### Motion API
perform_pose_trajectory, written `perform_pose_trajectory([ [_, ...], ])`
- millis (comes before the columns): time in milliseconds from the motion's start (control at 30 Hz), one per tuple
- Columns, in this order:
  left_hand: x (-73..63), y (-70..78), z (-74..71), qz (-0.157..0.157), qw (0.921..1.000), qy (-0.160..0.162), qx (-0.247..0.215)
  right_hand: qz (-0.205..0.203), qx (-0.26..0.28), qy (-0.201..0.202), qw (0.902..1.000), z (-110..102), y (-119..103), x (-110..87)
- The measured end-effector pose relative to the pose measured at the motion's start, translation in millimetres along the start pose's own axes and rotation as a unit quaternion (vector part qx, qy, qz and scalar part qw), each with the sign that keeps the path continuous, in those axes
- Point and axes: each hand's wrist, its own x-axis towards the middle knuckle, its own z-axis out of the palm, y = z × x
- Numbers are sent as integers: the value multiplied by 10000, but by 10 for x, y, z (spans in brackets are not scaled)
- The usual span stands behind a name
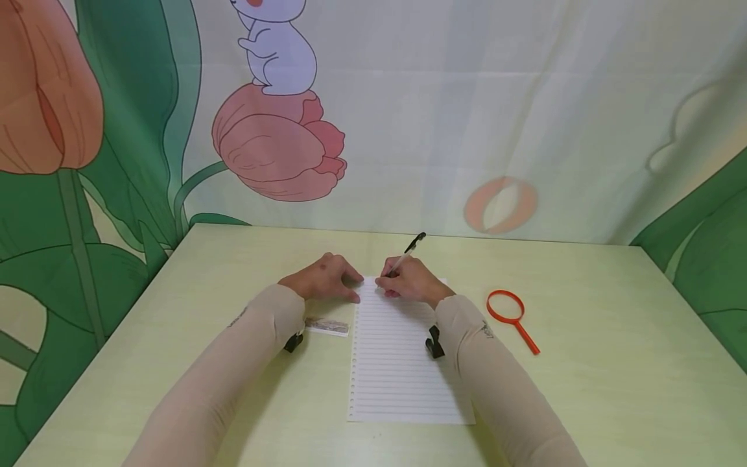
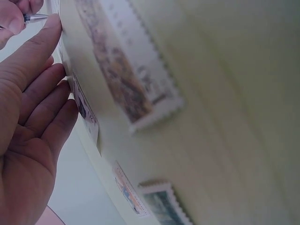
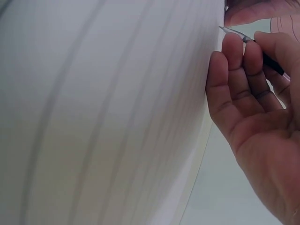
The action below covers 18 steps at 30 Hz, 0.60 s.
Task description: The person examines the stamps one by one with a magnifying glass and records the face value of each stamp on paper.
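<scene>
A lined sheet of loose-leaf paper (image 1: 403, 370), with punched holes down its left edge, lies on the table. My right hand (image 1: 413, 280) pinches a pen (image 1: 415, 244) with a clear barrel and black cap end near the sheet's upper left corner. In the right wrist view, the pen's tip (image 3: 225, 29) points down at the page, and the curled outer fingers rest on the paper. My left hand (image 1: 327, 277) lies at the upper left edge of the sheet, thumb and fingers spread. By the left wrist is a postage stamp (image 1: 328, 326), partly behind the sleeve.
A red magnifying glass (image 1: 528, 338) lies right of the sheet. More stamps show in the left wrist view, including a dark green one (image 2: 164, 206) and an orange-and-blue one (image 2: 127, 190). Behind the pale table (image 1: 613, 363) hangs a printed curtain (image 1: 408, 130).
</scene>
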Motion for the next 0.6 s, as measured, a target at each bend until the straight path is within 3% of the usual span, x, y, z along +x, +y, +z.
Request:
perform_pose_trajectory([
  [300,-6,10,-14,37,10000,17,-15,110,43,-56,9999,-15,-19,-13],
  [600,-10,9,3,64,10000,30,-10,-37,-10,-57,10000,2,-2,-14],
])
